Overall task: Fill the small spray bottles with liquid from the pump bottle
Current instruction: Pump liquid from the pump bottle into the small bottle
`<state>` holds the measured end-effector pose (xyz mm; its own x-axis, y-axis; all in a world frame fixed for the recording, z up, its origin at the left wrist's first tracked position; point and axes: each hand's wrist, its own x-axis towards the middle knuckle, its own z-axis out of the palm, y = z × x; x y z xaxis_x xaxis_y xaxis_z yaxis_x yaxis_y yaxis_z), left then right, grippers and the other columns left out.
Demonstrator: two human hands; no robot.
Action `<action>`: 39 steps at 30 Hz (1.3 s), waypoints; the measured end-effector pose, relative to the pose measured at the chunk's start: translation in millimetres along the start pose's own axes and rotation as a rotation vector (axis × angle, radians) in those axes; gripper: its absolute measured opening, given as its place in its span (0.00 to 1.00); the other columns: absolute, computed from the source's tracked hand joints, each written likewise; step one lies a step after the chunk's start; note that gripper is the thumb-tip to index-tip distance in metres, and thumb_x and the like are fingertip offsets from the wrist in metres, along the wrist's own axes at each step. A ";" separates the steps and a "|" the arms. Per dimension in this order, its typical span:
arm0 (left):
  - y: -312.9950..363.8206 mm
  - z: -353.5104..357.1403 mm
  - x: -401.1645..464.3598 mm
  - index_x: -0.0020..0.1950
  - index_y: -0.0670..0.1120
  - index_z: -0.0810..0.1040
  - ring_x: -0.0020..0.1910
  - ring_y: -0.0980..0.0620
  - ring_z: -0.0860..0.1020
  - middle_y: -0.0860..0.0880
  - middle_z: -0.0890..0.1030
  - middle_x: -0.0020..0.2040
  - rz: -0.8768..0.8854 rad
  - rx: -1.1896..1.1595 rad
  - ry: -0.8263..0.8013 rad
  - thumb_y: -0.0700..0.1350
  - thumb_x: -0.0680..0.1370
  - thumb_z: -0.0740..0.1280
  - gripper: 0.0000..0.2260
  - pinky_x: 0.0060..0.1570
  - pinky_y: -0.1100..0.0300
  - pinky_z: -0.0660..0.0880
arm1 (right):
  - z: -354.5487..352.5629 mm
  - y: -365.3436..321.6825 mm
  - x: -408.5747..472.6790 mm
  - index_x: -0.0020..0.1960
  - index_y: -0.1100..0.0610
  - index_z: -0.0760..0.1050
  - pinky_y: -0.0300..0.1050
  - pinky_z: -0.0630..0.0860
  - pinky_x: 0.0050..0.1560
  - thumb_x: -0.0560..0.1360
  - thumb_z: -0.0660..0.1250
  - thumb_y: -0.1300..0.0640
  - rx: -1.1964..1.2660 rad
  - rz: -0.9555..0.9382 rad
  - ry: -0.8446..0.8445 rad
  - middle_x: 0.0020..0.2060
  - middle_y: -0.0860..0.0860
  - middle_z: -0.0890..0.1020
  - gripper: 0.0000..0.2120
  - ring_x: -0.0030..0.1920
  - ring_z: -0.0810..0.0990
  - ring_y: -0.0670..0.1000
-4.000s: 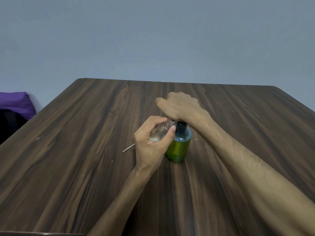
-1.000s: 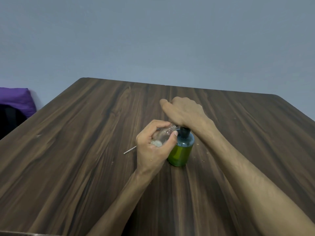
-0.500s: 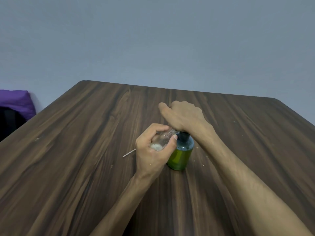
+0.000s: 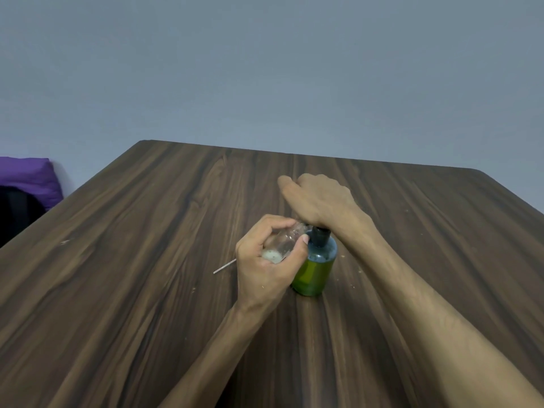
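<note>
- Near the middle of the dark wood-grain counter (image 4: 147,260) stands the green pump bottle (image 4: 313,272), upright, its black collar and neck showing just under the right hand (image 4: 319,201).
- Right hand: it sits on top of the pump, palm down, with the fingers curled forward over the pump head; the head itself is hidden beneath the hand. The grip reads as clenched over the pump head, though how the fingertips lie cannot be told.
- Left hand (image 4: 265,269): its grip is closed around a small clear spray bottle (image 4: 284,241), thumb on the near side and fingers wrapped over the far side. The bottle is tilted, its open neck pointing up and to the right, close against the pump bottle's collar under the right hand.
- A little pale, foamy liquid sits at the low end of the small bottle, next to the palm.
- A thin white tube (image 4: 224,266) lies flat on the counter just left of the left hand.
- At the far left edge, beyond the counter, a purple cushion (image 4: 28,178) rests above something black.
- Behind the counter is a plain grey-blue wall (image 4: 265,69).
</note>
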<state>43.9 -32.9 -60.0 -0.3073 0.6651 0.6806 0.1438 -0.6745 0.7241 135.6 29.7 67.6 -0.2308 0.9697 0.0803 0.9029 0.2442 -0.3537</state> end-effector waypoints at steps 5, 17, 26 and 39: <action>1.1 -1.7 -0.4 0.52 0.42 0.84 0.47 0.47 0.86 0.51 0.85 0.47 0.007 0.003 0.003 0.37 0.74 0.77 0.08 0.48 0.56 0.81 | -2.7 -1.5 -0.6 0.35 0.54 0.69 0.50 0.65 0.40 0.81 0.50 0.46 -0.002 -0.013 0.047 0.35 0.50 0.76 0.21 0.36 0.73 0.52; 1.4 0.5 -0.5 0.52 0.43 0.83 0.47 0.45 0.87 0.49 0.86 0.47 -0.028 -0.029 0.009 0.41 0.75 0.77 0.08 0.48 0.51 0.83 | 1.7 -2.1 -0.9 0.35 0.54 0.71 0.49 0.64 0.38 0.81 0.50 0.44 -0.045 -0.015 0.021 0.36 0.50 0.78 0.22 0.36 0.75 0.52; 0.4 -0.6 0.0 0.52 0.43 0.83 0.46 0.49 0.86 0.52 0.85 0.47 0.007 0.007 0.007 0.42 0.75 0.77 0.08 0.49 0.59 0.80 | -0.1 -2.5 -1.5 0.35 0.55 0.69 0.51 0.66 0.43 0.81 0.50 0.44 -0.038 -0.014 0.032 0.36 0.51 0.77 0.22 0.36 0.74 0.52; -0.8 -0.1 0.8 0.52 0.41 0.83 0.46 0.48 0.86 0.52 0.85 0.47 0.002 0.005 0.008 0.40 0.75 0.77 0.08 0.48 0.56 0.81 | 1.8 -3.1 0.1 0.34 0.54 0.68 0.50 0.66 0.42 0.80 0.50 0.44 -0.054 -0.019 0.042 0.35 0.51 0.77 0.22 0.36 0.73 0.53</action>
<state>43.4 -31.9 -60.0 -0.3142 0.6610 0.6814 0.1496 -0.6743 0.7231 132.1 29.0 67.0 -0.2335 0.9642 0.1256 0.9170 0.2613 -0.3013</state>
